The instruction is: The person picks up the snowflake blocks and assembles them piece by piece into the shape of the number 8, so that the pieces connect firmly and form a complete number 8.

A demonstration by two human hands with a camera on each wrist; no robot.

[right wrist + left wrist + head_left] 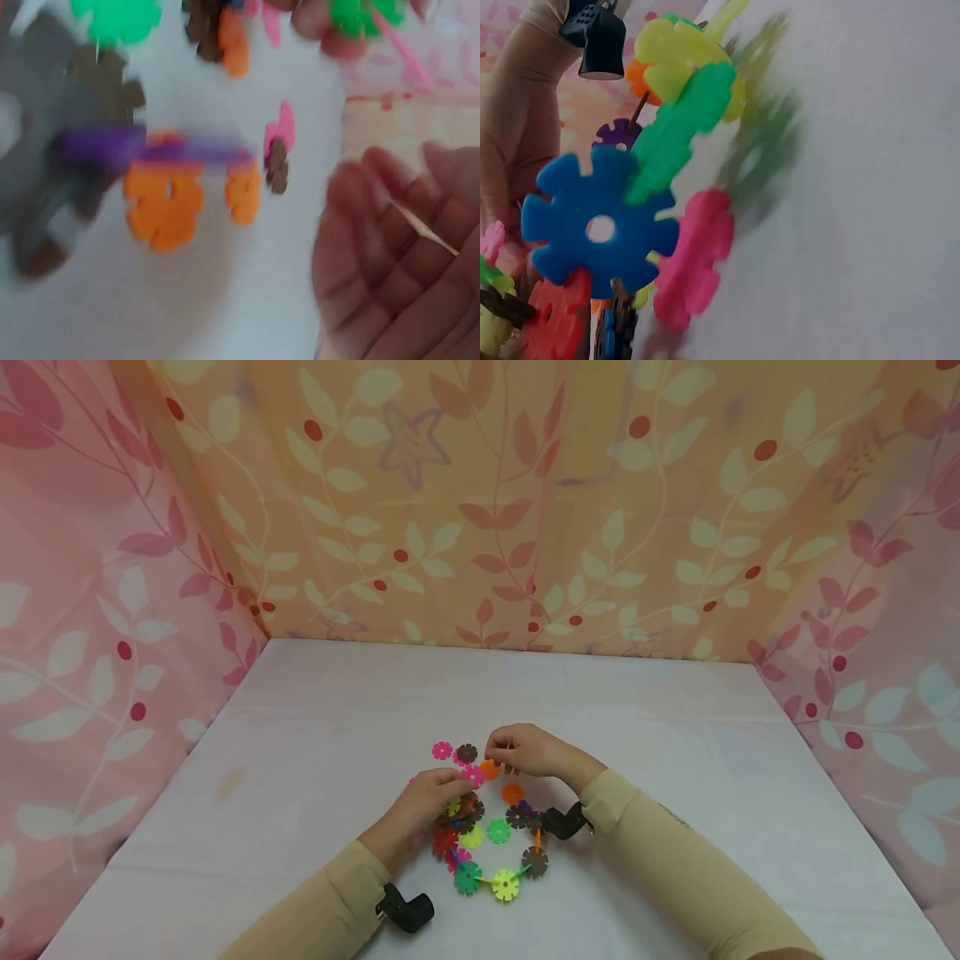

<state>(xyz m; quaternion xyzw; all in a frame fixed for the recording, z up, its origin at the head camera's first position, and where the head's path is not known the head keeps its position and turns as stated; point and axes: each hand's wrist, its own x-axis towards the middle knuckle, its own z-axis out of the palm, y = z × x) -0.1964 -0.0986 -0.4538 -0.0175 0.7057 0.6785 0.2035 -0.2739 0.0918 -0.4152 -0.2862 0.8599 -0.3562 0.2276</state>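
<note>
One pink disc [472,776] in the head view sat pinched between fingers of the left hand [431,797], near the loosely curled right hand [528,750] and a chain of discs [506,885] on the surface [637,718]. From the left wrist, a blue disc [570,240] blocked things behind. From the right wrist, a blurred purple disc [112,148] crossed before an orange disc [157,214]; the pink disc looked thin.

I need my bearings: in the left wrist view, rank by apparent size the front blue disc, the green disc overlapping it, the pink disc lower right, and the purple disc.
1. Blue disc
2. Green disc and pink disc: too alike to rank
3. Purple disc, partly hidden
</note>
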